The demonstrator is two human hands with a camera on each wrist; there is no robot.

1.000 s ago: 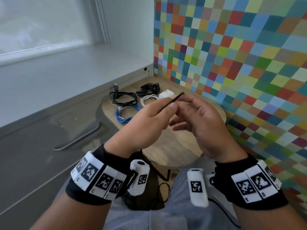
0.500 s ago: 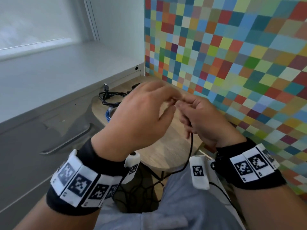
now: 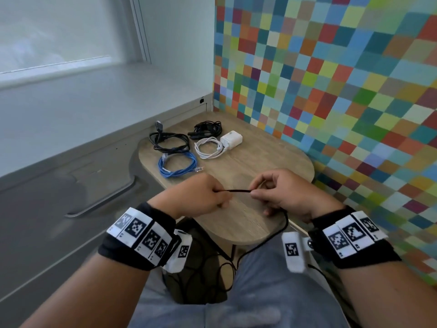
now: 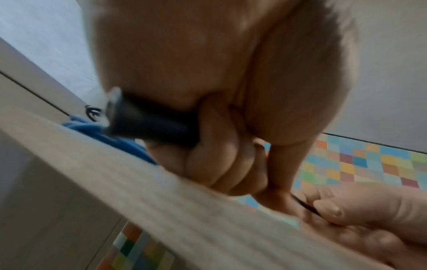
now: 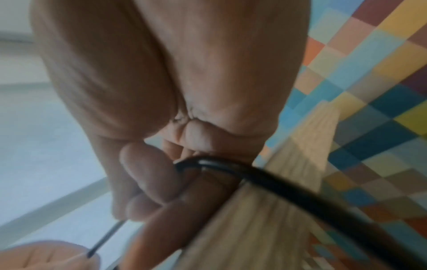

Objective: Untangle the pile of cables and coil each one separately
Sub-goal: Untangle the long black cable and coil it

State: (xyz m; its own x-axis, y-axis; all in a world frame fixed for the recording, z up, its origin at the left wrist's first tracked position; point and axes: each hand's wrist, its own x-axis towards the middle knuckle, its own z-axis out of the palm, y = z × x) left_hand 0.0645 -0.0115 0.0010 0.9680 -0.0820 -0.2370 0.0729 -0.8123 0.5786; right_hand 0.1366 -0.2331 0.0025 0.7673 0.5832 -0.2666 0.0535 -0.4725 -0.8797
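Below the table edge (image 3: 236, 241), black cable (image 3: 236, 191) trails off (end unseen).

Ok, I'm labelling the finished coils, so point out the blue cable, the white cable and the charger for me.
blue cable (image 3: 177, 165): head view, on the near right arc of its coil.
white cable (image 3: 208, 147): head view, on the coil's strands.
charger (image 3: 232, 139): head view, on the white block's top face.

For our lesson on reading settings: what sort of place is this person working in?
Probably an indoor corner set up for recording, though that is uncertain: a small wooden table against a multicoloured checkered wall, a window ledge alongside, and coiled cables such as the blue cable.
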